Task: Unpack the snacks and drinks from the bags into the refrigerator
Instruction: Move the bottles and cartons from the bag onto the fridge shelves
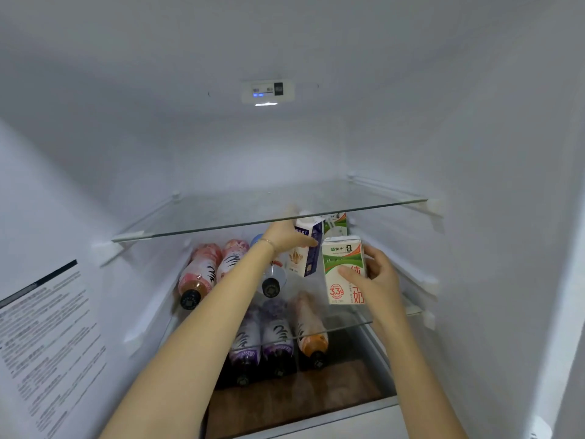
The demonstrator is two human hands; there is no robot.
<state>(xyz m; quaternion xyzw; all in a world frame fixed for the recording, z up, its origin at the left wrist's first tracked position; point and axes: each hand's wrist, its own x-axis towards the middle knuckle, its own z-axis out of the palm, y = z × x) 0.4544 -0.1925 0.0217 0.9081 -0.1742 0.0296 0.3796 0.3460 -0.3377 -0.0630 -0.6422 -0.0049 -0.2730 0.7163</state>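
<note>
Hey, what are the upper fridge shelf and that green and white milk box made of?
Upper shelf: looks like clear, glossy glass, since things show through it. Milk box: seemingly coated paperboard, with printed faces and crisp folded edges.

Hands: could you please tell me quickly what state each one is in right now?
The left hand grips the blue carton.
The right hand grips the green carton.

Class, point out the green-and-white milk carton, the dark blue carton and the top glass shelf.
green-and-white milk carton point(340, 258), head view, front face.
dark blue carton point(312, 263), head view, blue side face.
top glass shelf point(221, 213), head view, bare pane.
</note>
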